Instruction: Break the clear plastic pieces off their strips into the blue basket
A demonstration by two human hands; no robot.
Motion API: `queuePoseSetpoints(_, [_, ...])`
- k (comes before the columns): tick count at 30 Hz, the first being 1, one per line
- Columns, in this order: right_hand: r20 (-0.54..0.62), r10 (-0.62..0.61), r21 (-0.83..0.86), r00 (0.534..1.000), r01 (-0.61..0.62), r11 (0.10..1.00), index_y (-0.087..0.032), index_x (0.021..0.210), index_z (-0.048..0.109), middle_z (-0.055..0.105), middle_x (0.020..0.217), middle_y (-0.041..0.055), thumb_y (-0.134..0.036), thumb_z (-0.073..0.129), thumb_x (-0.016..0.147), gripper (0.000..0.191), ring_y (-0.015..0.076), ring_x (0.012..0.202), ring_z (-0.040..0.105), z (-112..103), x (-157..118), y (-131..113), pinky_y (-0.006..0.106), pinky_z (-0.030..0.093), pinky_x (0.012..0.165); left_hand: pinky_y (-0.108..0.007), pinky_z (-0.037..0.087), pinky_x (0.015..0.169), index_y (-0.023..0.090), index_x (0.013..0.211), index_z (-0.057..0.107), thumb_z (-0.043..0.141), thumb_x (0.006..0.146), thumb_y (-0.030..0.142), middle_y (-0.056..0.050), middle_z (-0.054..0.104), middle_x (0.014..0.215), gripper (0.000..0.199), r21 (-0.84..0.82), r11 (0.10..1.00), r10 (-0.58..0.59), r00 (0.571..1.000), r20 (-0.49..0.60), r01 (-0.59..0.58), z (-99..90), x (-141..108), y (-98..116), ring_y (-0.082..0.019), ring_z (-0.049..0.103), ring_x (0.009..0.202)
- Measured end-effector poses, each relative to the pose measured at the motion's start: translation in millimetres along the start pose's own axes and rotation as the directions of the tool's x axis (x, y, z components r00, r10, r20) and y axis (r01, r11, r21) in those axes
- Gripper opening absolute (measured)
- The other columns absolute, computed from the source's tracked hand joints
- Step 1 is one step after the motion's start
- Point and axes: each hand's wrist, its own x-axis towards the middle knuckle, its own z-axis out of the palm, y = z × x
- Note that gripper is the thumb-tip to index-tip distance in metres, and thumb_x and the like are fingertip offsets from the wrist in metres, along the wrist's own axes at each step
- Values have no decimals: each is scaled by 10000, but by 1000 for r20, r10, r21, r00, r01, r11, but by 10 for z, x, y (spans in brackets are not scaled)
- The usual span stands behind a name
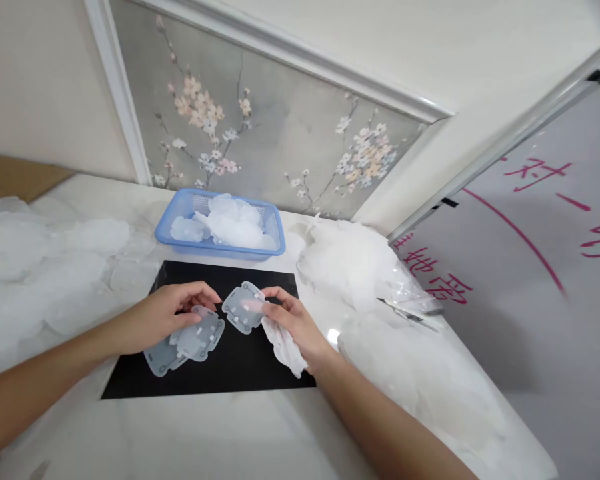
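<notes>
My right hand (297, 320) pinches a thin translucent plastic piece (237, 313) with notched edges and small holes between thumb and fingers. A bunch of whiter plastic pieces (283, 348) is also held in that hand, below the thumb. My left hand (173, 310) has its thumb on the upper edge of another translucent plastic piece (205, 340), with some fingers behind it and the index finger stretched out. That piece overlaps more alike pieces (160, 360) at the left of a black mat (230, 373).
A blue plastic basket (220, 251) holding translucent pieces stands behind the mat. Heaps of similar pieces lie at left (40, 267) and right (350, 260). Scissors (410, 312) lie by the right heap. A whiteboard (530, 267) with red writing borders the right side.
</notes>
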Motion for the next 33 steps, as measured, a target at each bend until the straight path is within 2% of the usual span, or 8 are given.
queuePoseSetpoints(7, [14, 15, 31, 1000, -15, 999, -227, 821, 528, 516, 496, -99, -494, 884, 631, 484, 59, 381, 384, -62, 20, 36, 178, 311, 393, -349, 510, 763, 253, 989, 692, 584, 811, 377, -20, 724, 870, 242, 219, 975, -21, 995, -101, 43, -21, -7, 41, -235, 671, 833])
queuePoseSetpoints(11, [28, 23, 22, 999, -24, 999, -222, 791, 550, 499, 495, -93, -496, 877, 643, 451, 63, 402, 377, -39, -2, 28, 185, 313, 407, -399, 488, 809, 261, 1115, 675, 603, 789, 460, -47, 680, 970, 388, 459, 879, -80, 988, -133, 133, -59, -95, 97, -287, 642, 930])
queuePoseSetpoints(15, [-72, -123, -80, 990, 117, 990, -191, 717, 612, 553, 615, -50, -424, 883, 638, 366, 72, 500, 443, -71, -29, -72, 195, 357, 458, -424, 474, 851, 250, 1214, 644, 636, 742, 544, -86, 662, 1108, 557, 555, 805, -134, 976, -174, 209, -122, -202, 114, -357, 598, 1095])
queuePoseSetpoints(17, [-221, -213, -43, 952, 209, 977, -203, 729, 610, 559, 627, -54, -393, 884, 622, 350, 80, 512, 462, -160, -34, -165, 198, 374, 458, -398, 478, 845, 261, 1241, 634, 714, 672, 493, -83, 653, 1140, 620, 513, 826, -176, 972, -158, 233, -149, -229, 68, -356, 599, 1106])
queuePoseSetpoints(20, [-512, -256, 96, 820, 351, 932, -243, 828, 572, 603, 659, -72, -353, 872, 625, 378, 94, 522, 516, -351, -21, -284, 200, 415, 460, -344, 479, 744, 299, 1265, 624, 772, 599, 342, -50, 654, 1056, 683, 405, 878, -237, 966, -98, 257, -171, -231, -31, -298, 651, 926])
queuePoseSetpoints(22, [-591, -248, 122, 767, 390, 913, -251, 881, 565, 650, 710, -66, -338, 856, 636, 391, 98, 513, 531, -443, -2, -300, 212, 430, 449, -313, 458, 668, 312, 1237, 642, 753, 588, 270, -11, 647, 916, 661, 331, 907, -251, 965, -74, 261, -173, -218, -53, -253, 648, 789])
queuePoseSetpoints(28, [-333, -138, 43, 933, 161, 986, -218, 885, 623, 741, 853, 17, -388, 831, 664, 349, 114, 537, 547, -187, -15, -56, 250, 437, 469, -276, 461, 671, 269, 1097, 696, 719, 691, 341, 26, 662, 773, 413, 108, 976, -193, 981, 6, 191, -86, -158, 212, -207, 634, 751])
queuePoseSetpoints(33, [17, -232, -315, 973, 226, 922, -270, 1093, 588, 754, 1062, 33, -278, 801, 739, 413, 152, 762, 651, 118, -107, 134, 307, 500, 715, -274, 493, 658, 220, 947, 704, 699, 786, 526, -3, 688, 852, 345, -174, 972, -141, 986, 92, 155, 78, -114, 314, -187, 628, 743])
